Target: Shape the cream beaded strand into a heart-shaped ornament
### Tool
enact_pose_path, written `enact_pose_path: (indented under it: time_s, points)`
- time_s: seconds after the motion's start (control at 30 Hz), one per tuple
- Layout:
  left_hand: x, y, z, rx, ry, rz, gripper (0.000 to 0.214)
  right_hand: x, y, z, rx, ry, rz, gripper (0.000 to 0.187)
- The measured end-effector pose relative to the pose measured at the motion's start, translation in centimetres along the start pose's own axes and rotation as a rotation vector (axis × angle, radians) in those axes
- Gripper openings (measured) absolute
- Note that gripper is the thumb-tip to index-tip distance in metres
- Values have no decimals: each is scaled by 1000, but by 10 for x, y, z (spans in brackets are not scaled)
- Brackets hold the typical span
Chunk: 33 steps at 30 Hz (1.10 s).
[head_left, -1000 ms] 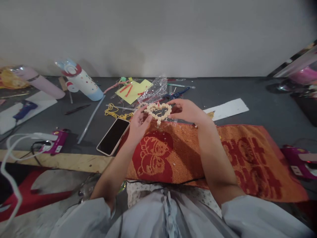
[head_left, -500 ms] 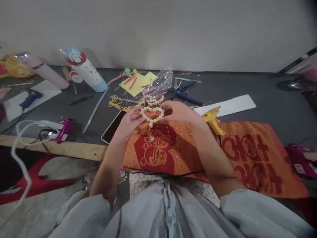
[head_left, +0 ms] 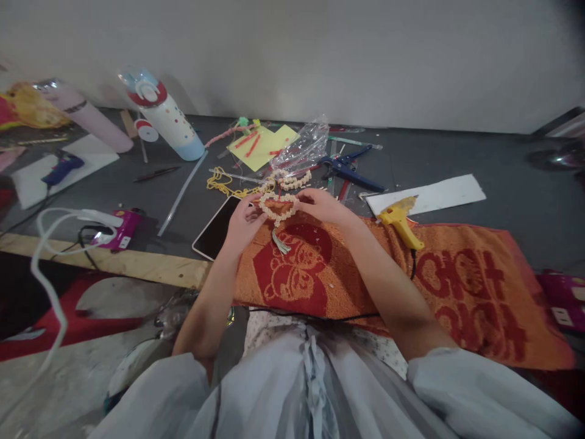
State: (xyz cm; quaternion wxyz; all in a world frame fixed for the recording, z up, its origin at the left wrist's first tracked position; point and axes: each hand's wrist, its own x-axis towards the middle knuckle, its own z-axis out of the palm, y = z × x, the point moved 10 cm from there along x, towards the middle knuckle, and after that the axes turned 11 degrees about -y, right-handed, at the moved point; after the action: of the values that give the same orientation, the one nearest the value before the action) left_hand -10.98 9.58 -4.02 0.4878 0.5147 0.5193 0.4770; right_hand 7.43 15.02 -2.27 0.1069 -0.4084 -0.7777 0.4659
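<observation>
A heart-shaped beaded ornament (head_left: 280, 216) in cream beads is held up between both hands, above an orange towel (head_left: 354, 286) with red figures. From its lower point hangs a pale tassel (head_left: 280, 242). My left hand (head_left: 245, 223) pinches the heart's left edge, and my right hand (head_left: 322, 206) grips its right edge. Just behind the heart lie more cream beads in a string (head_left: 295, 181). A yellow cord (head_left: 220, 182) is heaped beyond my left hand, and a phone (head_left: 216, 230) with a dark screen lies beside that wrist.
A yellow glue gun (head_left: 400, 224) rests near a white strip (head_left: 439, 194). Behind are blue pliers (head_left: 350, 169), a clear plastic bag (head_left: 304, 149) and yellow paper (head_left: 249, 151). Leftward stand a spotted bottle (head_left: 167, 119), a pink bottle (head_left: 94, 121) and a purple power socket (head_left: 124, 230).
The heart now leans back more, and its tassel hangs down and to the right. My right hand has closed in on the heart's right edge. The whole view has shifted slightly.
</observation>
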Motion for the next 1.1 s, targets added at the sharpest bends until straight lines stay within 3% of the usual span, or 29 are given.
enact_pose_path:
  time_s: [0.13, 0.27, 0.47, 0.67, 0.9, 1.03, 1.1]
  points:
    - [-4, 4, 1, -119, 8, -9, 55, -3, -4, -5, -14, 6, -41, 22]
    - [-11, 1, 14, -220, -88, -102, 52, -9, -9, -11, 96, 10, -71, 22]
    - [-35, 8, 47, -227, -342, -133, 57, -22, -23, -15, 287, -15, -45, 16]
    - [-73, 15, 46, -98, -367, -176, 61, -48, -48, -18, 284, 31, -15, 17]
    - [-118, 24, 19, 417, -373, -183, 50, -71, -55, -8, 80, 116, -39, 22]
    - [-122, 37, -23, 734, -116, -136, 45, -81, -52, 0, 1, 182, -35, 23]
    - [-119, 49, -36, 803, 0, -49, 41, -86, -52, 2, 14, 208, -33, 22]
